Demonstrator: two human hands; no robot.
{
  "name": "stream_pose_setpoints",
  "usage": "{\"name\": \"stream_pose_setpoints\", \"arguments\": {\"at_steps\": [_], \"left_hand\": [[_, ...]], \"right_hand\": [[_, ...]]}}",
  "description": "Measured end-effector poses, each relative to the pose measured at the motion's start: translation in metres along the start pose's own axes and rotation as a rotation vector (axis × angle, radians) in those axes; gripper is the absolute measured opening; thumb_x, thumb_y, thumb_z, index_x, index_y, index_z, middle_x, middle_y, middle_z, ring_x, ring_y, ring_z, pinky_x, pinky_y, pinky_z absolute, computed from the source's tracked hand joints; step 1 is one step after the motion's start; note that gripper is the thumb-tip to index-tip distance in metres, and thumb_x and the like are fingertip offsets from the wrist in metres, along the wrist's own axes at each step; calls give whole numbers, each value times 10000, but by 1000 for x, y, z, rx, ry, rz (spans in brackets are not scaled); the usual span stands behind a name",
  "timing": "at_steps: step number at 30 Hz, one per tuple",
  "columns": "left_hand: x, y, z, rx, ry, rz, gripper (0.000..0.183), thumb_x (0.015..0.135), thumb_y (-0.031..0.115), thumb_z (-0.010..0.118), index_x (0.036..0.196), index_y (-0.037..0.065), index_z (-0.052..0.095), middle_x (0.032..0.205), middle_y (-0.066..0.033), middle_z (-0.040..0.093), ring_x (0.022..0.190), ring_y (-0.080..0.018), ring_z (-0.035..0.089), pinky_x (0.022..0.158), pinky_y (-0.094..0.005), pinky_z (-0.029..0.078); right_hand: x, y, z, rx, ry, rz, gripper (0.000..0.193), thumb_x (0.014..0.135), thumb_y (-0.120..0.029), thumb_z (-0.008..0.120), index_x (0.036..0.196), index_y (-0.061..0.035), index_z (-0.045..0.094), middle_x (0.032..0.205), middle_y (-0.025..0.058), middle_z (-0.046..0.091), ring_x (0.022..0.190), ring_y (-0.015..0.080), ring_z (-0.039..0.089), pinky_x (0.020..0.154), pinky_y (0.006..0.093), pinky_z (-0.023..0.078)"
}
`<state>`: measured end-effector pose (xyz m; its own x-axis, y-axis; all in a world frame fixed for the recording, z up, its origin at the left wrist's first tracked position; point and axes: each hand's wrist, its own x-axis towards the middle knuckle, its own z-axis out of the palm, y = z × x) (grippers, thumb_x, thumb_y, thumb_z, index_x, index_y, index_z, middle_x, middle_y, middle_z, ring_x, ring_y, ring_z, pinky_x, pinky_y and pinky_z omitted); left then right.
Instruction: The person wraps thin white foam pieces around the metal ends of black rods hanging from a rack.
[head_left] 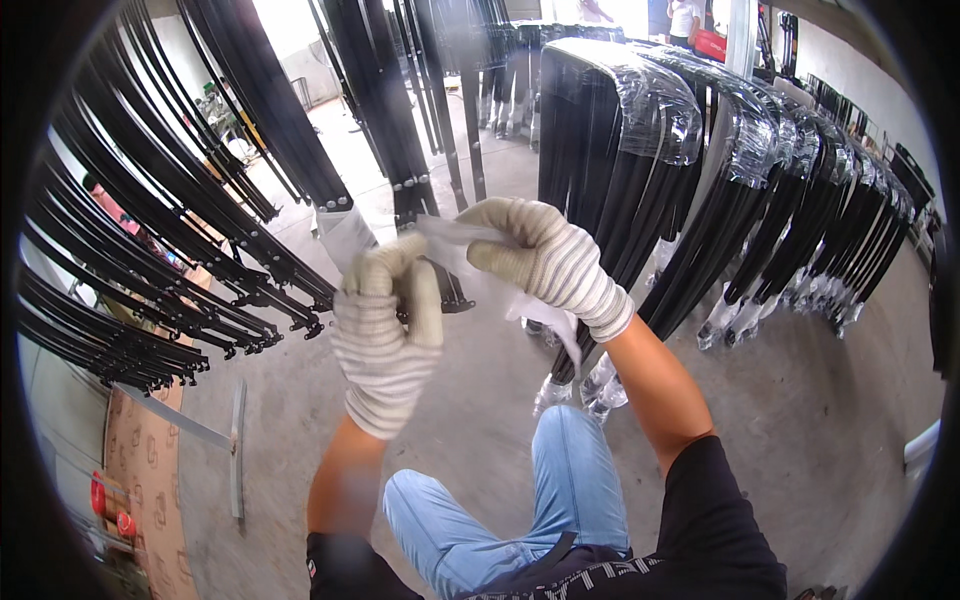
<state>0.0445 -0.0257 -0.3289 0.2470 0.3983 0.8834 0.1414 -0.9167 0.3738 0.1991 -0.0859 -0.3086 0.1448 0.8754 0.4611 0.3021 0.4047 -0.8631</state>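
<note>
Both of my hands wear off-white knitted gloves with grey stripes and are raised in front of me. My right hand [555, 262] pinches a thin translucent plastic bag [545, 318], which trails down below its fingers. Curled beside it, my left hand [388, 335] has its fingertips pressed together at the bag's other edge. Just beyond my hands hang the lower ends of black metal bars [375, 110] with round studs. One of those ends carries a whitish plastic cover [345, 235]. My hands partly hide the nearest bar end.
More black bars [150, 230] hang in rows at the left. On the right stand curved black frames [650, 160], their tops wrapped in clear film [655, 105] and their feet bagged. A grey metal stand [237, 450] and a cardboard strip [155, 480] lie at lower left. A person [684, 20] stands far back.
</note>
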Motion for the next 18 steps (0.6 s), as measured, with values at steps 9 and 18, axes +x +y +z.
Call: {"name": "stream_pose_setpoints", "arguments": {"at_steps": [9,18], "left_hand": [[39,55,1,207,-133,601,71,718,1,523,774,39,545,825,-34,535,766,-168,493,676,-282,394],[141,16,73,1351,-1253,1186,134,695,159,569,822,195,590,755,42,569,840,-109,551,1057,-435,73]], "right_hand": [[6,24,-37,-171,140,11,217,713,-106,620,917,-39,590,766,74,606,710,121,565,668,245,447],[12,58,-21,-9,20,130,199,701,-119,595,884,-43,577,703,43,575,649,97,524,629,239,433]]}}
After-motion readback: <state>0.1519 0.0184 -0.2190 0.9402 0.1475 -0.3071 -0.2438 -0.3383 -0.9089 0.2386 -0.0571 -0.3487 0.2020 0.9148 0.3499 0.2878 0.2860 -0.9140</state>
